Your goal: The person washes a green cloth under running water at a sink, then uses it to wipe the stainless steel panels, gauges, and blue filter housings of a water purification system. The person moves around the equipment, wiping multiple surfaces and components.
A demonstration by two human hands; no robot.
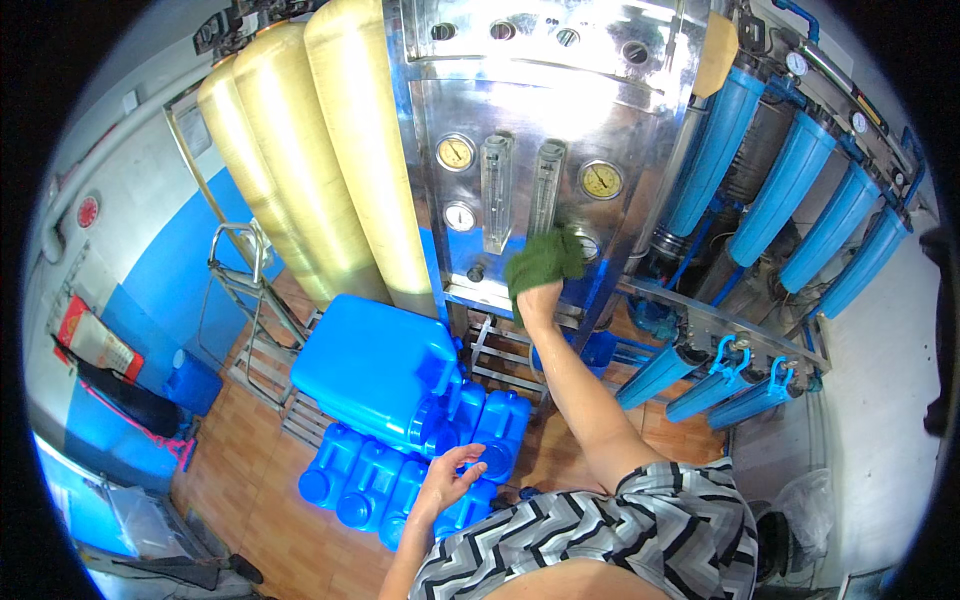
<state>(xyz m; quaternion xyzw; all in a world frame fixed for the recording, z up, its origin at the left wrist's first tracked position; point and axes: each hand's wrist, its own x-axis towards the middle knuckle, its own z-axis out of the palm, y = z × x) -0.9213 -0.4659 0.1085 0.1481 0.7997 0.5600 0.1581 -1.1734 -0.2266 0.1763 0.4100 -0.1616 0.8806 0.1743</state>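
Observation:
My right hand reaches forward and presses a dark green cloth to the shiny steel panel. The cloth hides most of my fingers. It covers the bottom of one clear flow meter and part of a small round gauge. A second flow meter stands to its left, with a larger gauge beside that. My left hand hovers low over several blue water jugs, holding nothing, its fingers apart and slightly bent.
A large blue jug lies across the smaller ones. Tall yellowish tanks rise at the left of the panel. Blue filter housings line the right side on a metal frame. A metal hand cart stands on the wooden-look floor.

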